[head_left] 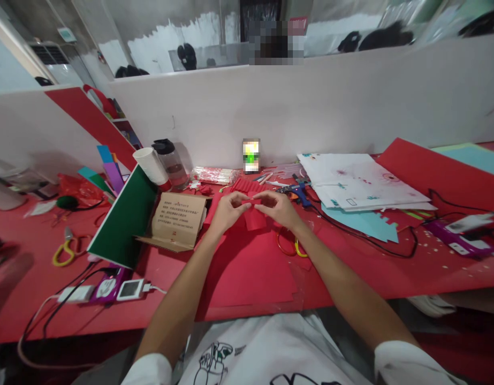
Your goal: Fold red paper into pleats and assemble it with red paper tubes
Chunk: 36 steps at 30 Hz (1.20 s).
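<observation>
Both hands meet over the middle of the red table, pinching a small red paper piece between them. My left hand grips its left side with thumb and fingertips. On the right side, my right hand pinches it the same way. Part of the piece is hidden behind the fingers. Below the hands lies a large red paper sheet. Just beyond them is a bunch of folded red paper strips. Scissors with a red and yellow handle rest beside my right forearm, partly covered by it.
An open cardboard box and an upright green board stand left. Behind them are a white paper roll and a water bottle. White printed sheets and a black cable lie right. A phone leans on the partition.
</observation>
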Tool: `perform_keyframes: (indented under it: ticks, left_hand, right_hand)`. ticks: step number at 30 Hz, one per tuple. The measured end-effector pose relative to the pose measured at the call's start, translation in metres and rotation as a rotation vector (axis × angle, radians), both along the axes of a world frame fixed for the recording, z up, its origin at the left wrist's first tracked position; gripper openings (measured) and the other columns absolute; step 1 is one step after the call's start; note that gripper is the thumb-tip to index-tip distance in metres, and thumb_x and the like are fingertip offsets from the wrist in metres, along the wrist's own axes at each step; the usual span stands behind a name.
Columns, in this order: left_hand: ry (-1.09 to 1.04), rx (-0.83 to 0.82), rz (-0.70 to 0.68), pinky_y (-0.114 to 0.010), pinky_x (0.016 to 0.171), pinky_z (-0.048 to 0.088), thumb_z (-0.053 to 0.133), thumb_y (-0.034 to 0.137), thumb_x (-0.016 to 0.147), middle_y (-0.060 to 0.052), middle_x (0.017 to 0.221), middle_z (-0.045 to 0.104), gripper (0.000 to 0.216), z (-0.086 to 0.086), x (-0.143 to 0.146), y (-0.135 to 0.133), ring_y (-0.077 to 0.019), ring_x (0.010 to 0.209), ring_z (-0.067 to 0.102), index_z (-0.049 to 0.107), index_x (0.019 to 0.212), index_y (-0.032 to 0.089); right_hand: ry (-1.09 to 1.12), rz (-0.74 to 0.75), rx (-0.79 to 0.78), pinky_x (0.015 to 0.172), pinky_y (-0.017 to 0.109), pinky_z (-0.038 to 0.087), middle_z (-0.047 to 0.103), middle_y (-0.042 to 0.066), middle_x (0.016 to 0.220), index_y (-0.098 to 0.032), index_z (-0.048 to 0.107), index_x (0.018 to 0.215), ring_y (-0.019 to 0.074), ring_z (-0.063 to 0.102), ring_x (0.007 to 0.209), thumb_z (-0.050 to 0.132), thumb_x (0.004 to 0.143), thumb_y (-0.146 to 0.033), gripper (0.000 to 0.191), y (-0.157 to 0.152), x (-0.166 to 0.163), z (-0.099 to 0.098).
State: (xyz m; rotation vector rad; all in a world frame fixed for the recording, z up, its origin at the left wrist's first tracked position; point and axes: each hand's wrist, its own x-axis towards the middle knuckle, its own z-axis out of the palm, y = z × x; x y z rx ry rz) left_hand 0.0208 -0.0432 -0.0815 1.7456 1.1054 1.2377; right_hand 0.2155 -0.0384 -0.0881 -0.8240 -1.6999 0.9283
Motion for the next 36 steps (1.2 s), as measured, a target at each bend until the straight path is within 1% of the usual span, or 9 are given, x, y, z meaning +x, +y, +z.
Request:
perform_keyframes:
  ticks: [3, 6, 8, 12, 18, 22, 29, 36]
  left_hand:
    - [-0.005, 0.06, 0.042, -0.025, 0.065, 0.047, 0.075, 0.03, 0.078, -0.002, 0.075, 0.068, 0.018, -0.001, 0.0, 0.0, -0.0128, 0.067, 0.06, 0.072, 0.088, 0.015]
    - [0.018, 0.091, 0.044, -0.025, 0.066, 0.047, 0.074, 0.029, 0.079, -0.002, 0.075, 0.068, 0.017, 0.003, 0.001, -0.003, -0.0132, 0.068, 0.06, 0.073, 0.089, 0.015]
    - [0.015, 0.077, 0.016, -0.026, 0.069, 0.05, 0.071, 0.032, 0.082, -0.003, 0.079, 0.071, 0.019, 0.006, 0.002, -0.006, -0.0145, 0.071, 0.063, 0.074, 0.092, 0.015]
    - [-0.027, 0.035, -0.048, -0.031, 0.081, 0.055, 0.068, 0.033, 0.086, -0.008, 0.093, 0.078, 0.022, 0.01, 0.001, -0.008, -0.019, 0.086, 0.071, 0.076, 0.097, 0.015]
    - [-0.071, 0.03, -0.054, -0.033, 0.084, 0.057, 0.071, 0.032, 0.083, -0.009, 0.093, 0.079, 0.022, 0.008, 0.0, -0.006, -0.021, 0.087, 0.074, 0.078, 0.095, 0.015]
    - [-0.05, 0.05, -0.03, -0.032, 0.082, 0.056, 0.07, 0.031, 0.084, -0.009, 0.092, 0.079, 0.021, 0.005, 0.0, -0.004, -0.0205, 0.086, 0.073, 0.078, 0.094, 0.015]
    - [0.197, 0.169, 0.051, -0.028, 0.074, 0.049, 0.064, 0.025, 0.089, -0.005, 0.088, 0.076, 0.017, 0.001, -0.002, -0.003, -0.0169, 0.077, 0.066, 0.077, 0.097, 0.017]
    - [0.24, 0.175, 0.052, -0.027, 0.073, 0.047, 0.062, 0.023, 0.089, -0.004, 0.085, 0.073, 0.015, -0.001, -0.003, -0.002, -0.016, 0.075, 0.063, 0.075, 0.094, 0.016]
  right_hand:
    - [0.011, 0.024, -0.033, 0.082, 0.036, 0.058, 0.077, 0.009, 0.105, -0.019, 0.075, 0.102, 0.0213, 0.072, 0.088, 0.077, 0.077, -0.038, 0.031, 0.0, -0.001, 0.0]
    - [0.017, -0.027, -0.024, 0.083, 0.037, 0.058, 0.078, 0.009, 0.097, -0.019, 0.076, 0.095, 0.0216, 0.072, 0.085, 0.074, 0.08, -0.041, 0.027, 0.001, -0.001, -0.001]
    - [0.022, -0.068, -0.005, 0.083, 0.038, 0.058, 0.078, 0.008, 0.093, -0.019, 0.077, 0.092, 0.0225, 0.073, 0.085, 0.074, 0.08, -0.042, 0.026, 0.002, 0.0, -0.001]
    - [0.018, -0.114, 0.034, 0.086, 0.038, 0.058, 0.079, 0.007, 0.095, -0.02, 0.079, 0.092, 0.0235, 0.073, 0.089, 0.074, 0.081, -0.041, 0.024, 0.001, 0.001, 0.001]
    - [0.004, -0.132, 0.07, 0.088, 0.039, 0.058, 0.08, 0.007, 0.096, -0.021, 0.081, 0.092, 0.0241, 0.074, 0.091, 0.073, 0.083, -0.037, 0.02, -0.001, 0.001, 0.003]
    - [-0.03, -0.143, 0.097, 0.086, 0.037, 0.058, 0.081, 0.007, 0.096, -0.021, 0.081, 0.092, 0.0235, 0.075, 0.09, 0.072, 0.084, -0.036, 0.02, -0.001, 0.001, 0.002]
    - [-0.106, -0.182, 0.108, 0.086, 0.036, 0.056, 0.081, 0.006, 0.097, -0.021, 0.081, 0.094, 0.0243, 0.075, 0.092, 0.07, 0.087, -0.033, 0.018, 0.0, 0.001, 0.002]
    - [-0.15, -0.181, 0.128, 0.083, 0.034, 0.055, 0.08, 0.007, 0.095, -0.019, 0.079, 0.091, 0.0227, 0.074, 0.088, 0.067, 0.088, -0.031, 0.017, 0.0, -0.001, 0.0]
